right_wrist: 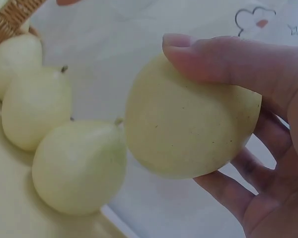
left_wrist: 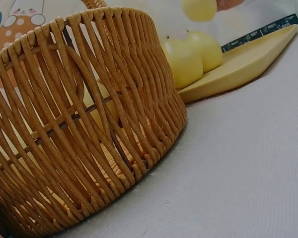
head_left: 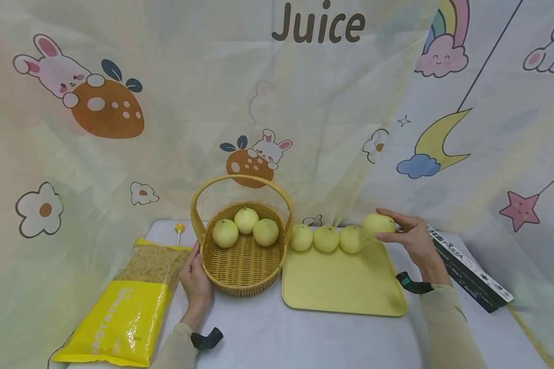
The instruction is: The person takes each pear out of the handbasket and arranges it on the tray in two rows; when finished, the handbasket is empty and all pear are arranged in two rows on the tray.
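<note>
A pale printed backdrop (head_left: 184, 113) with cartoon rabbits, flowers and the word "Juice" hangs behind a white-covered tabletop (head_left: 258, 338). The person's right forearm, in a beige sleeve (head_left: 450, 323), slants up and leftward from the lower right, a black band (head_left: 413, 283) at the wrist. The right hand (head_left: 411, 236) holds a pale yellow-green fruit (head_left: 377, 224) from its right side: this grip is spread only as wide as the fruit, with the thumb across one side and the fingers supporting the other. The held fruit is raised over the far right corner of a yellow tray (head_left: 341, 287), just beside a row of three similar fruits (head_left: 325, 239) along the tray's far edge. The left forearm rises from the bottom edge, and the left hand (head_left: 196, 284) rests against the left side of a wicker basket (head_left: 242, 266), fingers pointing away from the person; their tips are hidden, so I cannot tell how far this grip is closed around the wall. Three more fruits (head_left: 246, 221) sit in the far half of the upright basket. A yellow pasta bag (head_left: 124, 302) lies left of that hand, and a long black-and-white box (head_left: 473, 271) lies beyond the right wrist.
</note>
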Tool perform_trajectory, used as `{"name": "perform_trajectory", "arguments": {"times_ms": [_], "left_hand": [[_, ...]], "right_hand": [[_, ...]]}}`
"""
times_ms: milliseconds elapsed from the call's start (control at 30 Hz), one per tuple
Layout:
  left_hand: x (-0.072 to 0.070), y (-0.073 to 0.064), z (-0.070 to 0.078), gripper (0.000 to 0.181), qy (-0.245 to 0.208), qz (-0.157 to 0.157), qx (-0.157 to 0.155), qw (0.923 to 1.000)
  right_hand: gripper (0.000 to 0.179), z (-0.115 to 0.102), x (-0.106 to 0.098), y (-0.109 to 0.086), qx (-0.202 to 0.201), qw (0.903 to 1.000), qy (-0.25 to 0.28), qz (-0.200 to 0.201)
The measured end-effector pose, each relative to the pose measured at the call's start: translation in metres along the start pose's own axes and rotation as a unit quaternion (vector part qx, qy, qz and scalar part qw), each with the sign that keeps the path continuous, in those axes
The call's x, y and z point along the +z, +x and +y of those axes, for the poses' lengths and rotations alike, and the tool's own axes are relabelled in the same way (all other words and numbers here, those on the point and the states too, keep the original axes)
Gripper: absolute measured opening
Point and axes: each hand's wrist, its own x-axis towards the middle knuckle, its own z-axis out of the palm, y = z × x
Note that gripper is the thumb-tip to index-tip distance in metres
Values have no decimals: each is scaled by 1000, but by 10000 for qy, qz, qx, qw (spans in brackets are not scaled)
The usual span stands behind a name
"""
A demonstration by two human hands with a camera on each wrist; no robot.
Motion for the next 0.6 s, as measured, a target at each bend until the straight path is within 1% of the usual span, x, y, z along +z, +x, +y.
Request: {"name": "perform_trajectory", "arguments": {"times_ms": [100,333,433,600], "left_hand": [[0,-1,0,48,-15,19,-21,10000],[0,-1,0,47,45,29,-18,10000],[0,0,1,47,31,47,-20,10000],[1,0,1,47,-2,63,-37,10000]], "right_hand": [[65,10,-4,-2,195,9991,-374,56],[69,31,-15,-8,632,9961,-608,-18],[71,38,-16,-10,743,9938,-832,-29],[73,46,-17,-12,848,9916,-977,-49]]}}
